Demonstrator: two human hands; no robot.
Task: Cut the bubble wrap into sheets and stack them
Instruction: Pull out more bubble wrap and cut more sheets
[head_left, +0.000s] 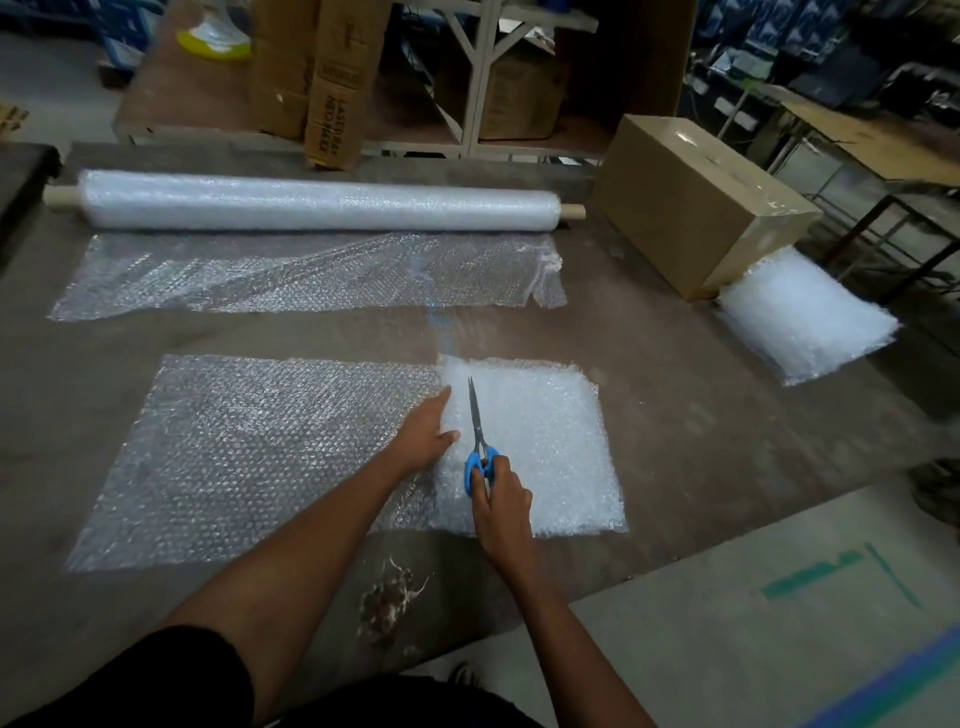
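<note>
A long bubble wrap sheet lies flat on the brown table. Its right end is folded into a thicker white pad. My left hand presses flat on the wrap at the pad's left edge. My right hand grips blue-handled scissors, blades closed and pointing away over the pad. The bubble wrap roll lies across the far side, with an unrolled length in front of it. A stack of cut sheets sits at the right.
A cardboard box stands at the back right, touching the stack. More cartons and a shelf frame rise behind the roll. The table's front edge runs diagonally at the right, with grey floor beyond.
</note>
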